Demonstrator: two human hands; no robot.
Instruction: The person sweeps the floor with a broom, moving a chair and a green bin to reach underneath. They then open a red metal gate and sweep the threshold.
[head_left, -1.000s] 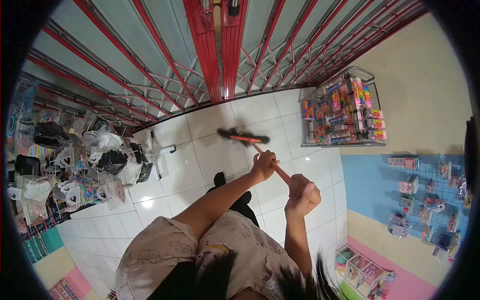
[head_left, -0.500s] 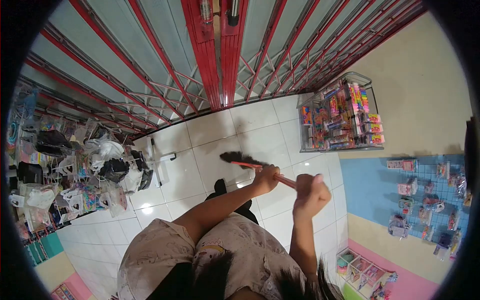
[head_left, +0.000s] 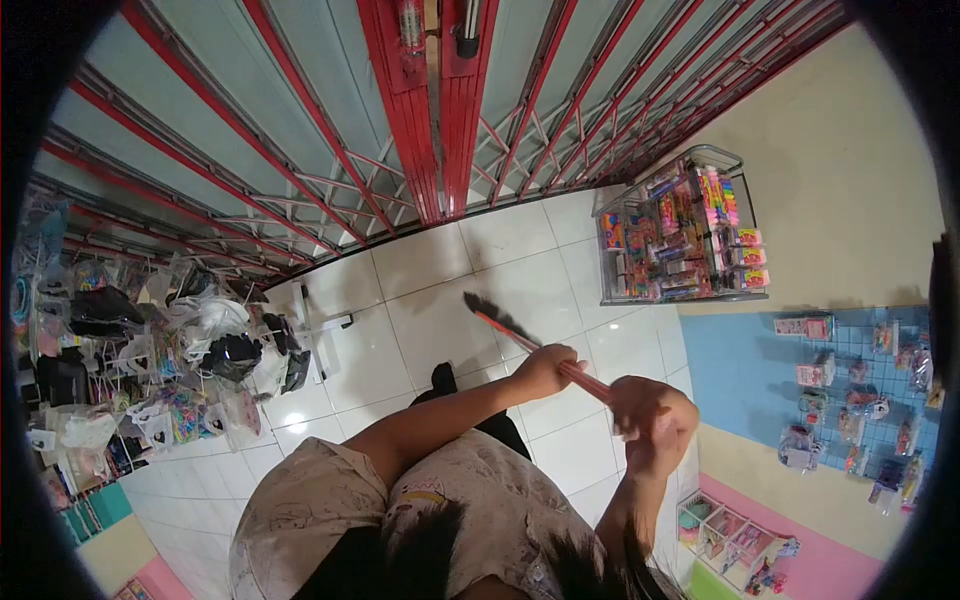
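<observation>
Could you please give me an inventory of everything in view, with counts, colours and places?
Broom: one, dark bristles, red-orange head, pinkish handle, centre
Folding gate: one, red with grey lattice, top
Floor tiles: many, white, centre
Wire rack: one, grey, upper right
Packaged goods: many, multicoloured, in that rack
Grid panel: one, light blue, right
Wall: one, cream, blue and pink, right
Display rack: one, white, lower right
Hanging packets: many, black, white, multicoloured, left
Shirt: one, pale, patterned, bottom
Hair: dark, bottom
Foot: one visible, black-covered, below centre
Left hand: one, bare, gripping the handle
Right hand: one, bare, blurred, at the handle's far end from the bristles
</observation>
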